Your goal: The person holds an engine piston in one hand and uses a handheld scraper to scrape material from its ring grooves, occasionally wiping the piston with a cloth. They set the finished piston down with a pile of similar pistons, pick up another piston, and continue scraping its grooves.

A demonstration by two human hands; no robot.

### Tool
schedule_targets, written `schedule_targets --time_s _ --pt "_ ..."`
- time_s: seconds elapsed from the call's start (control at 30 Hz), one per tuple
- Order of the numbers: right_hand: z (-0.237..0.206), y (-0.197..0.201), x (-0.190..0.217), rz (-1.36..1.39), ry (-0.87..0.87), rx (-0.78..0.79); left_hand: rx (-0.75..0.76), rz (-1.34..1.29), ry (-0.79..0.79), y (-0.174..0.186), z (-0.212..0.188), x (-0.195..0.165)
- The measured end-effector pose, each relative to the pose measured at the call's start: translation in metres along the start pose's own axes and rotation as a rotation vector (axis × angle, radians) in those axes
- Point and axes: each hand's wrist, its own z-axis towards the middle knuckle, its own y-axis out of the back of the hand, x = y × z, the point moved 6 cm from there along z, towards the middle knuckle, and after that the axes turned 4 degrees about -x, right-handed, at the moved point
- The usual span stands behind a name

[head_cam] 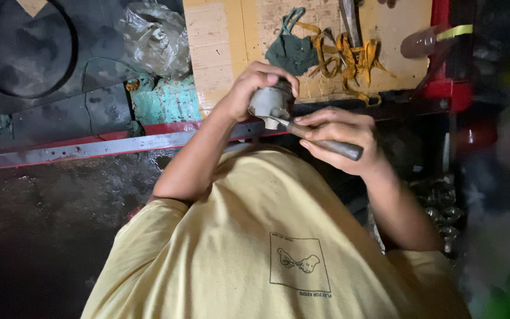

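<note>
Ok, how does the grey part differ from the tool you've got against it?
The grey part is short, stubby and pale; the tool is long and thin, with a dark handle. The grey part is gripped from above by the left hand; the tool lies in the right hand, slanting up towards the left. Both are held up in front of the chest, and the tool's tip meets the grey part.

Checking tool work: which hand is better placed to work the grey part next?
Likely right: the right hand holds the tool, its tip against the part; the left hand grips the part.
</note>
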Motion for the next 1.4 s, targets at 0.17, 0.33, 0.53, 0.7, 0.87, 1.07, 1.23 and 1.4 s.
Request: schedule_targets --time_s 0.17,0.33,0.53,0.7,0.87,1.07,1.23,1.4 --pt "-0.006 -0.003 -0.002 0.032 -0.012 -0.033 -0.044 -0.017 0.026 0.005 -0.003 0.001" --pt "-0.012 -0.006 -0.008 0.050 -0.027 -0.109 -0.070 0.086 -0.085 0.002 -0.010 -0.007" --pt "-0.015 -0.009 -0.007 0.017 0.017 -0.152 -0.141 0.017 -0.094 0.007 -0.010 -0.013" --pt "-0.011 -0.013 -0.007 -0.039 0.020 -0.246 -0.202 -0.024 -0.144 0.008 -0.012 -0.015" --pt "-0.011 -0.017 0.001 -0.029 0.022 -0.229 -0.238 -0.052 -0.180 0.012 -0.019 -0.018" --pt "-0.013 -0.014 0.002 -0.080 -0.015 -0.268 -0.241 -0.066 -0.217 0.009 -0.018 -0.016" --pt "-0.017 -0.012 -0.003 0.009 -0.112 -0.321 -0.249 -0.062 -0.220 0.009 -0.019 -0.015" --pt "-0.017 -0.014 -0.004 -0.047 -0.092 -0.315 -0.257 -0.062 -0.224 0.009 -0.017 -0.012"
